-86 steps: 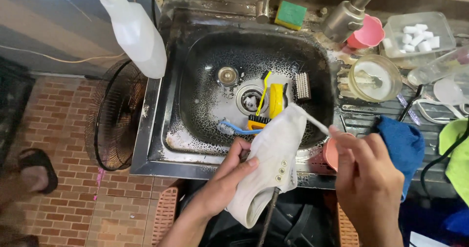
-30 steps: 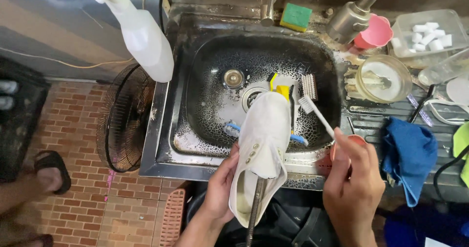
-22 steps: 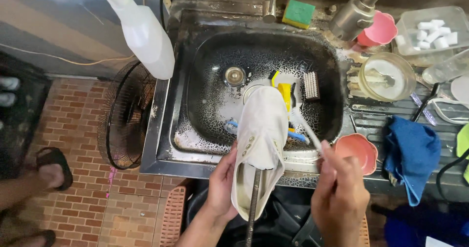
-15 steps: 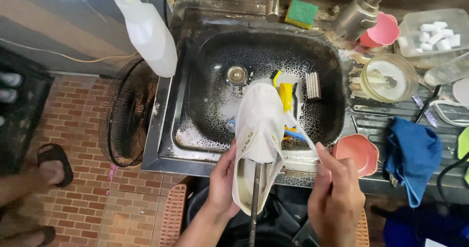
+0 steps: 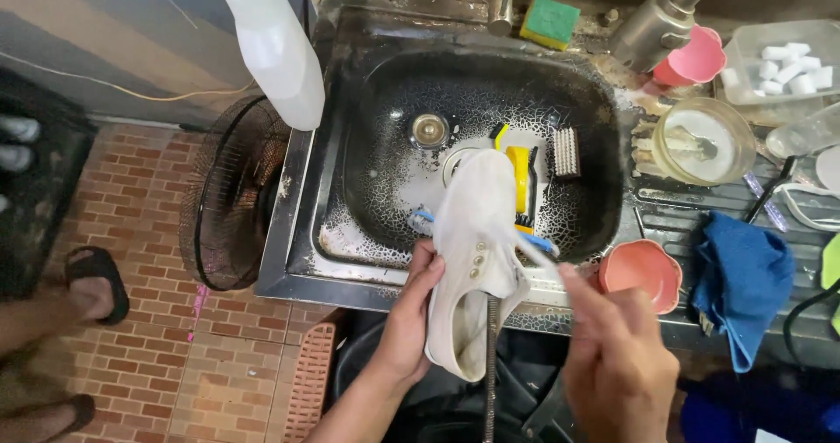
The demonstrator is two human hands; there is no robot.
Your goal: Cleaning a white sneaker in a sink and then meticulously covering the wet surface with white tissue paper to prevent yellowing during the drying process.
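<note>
over the soapy dark sink (image 5: 350, 189), left hand (image 5: 409, 320) wraps tight around a white shoe (image 5: 472, 259); right hand (image 5: 617, 364) pinches a toothbrush (image 5: 535, 255) against it

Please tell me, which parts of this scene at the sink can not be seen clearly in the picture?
- Head view: the brush in the right hand is blurred; its bristles cannot be made out.
- The white shoe, gripped by the left hand, hides part of the sink drain and the blue item under it.
- The white bottle is cut off by the top edge.
- The pieces in the clear container are too small to identify.
</note>
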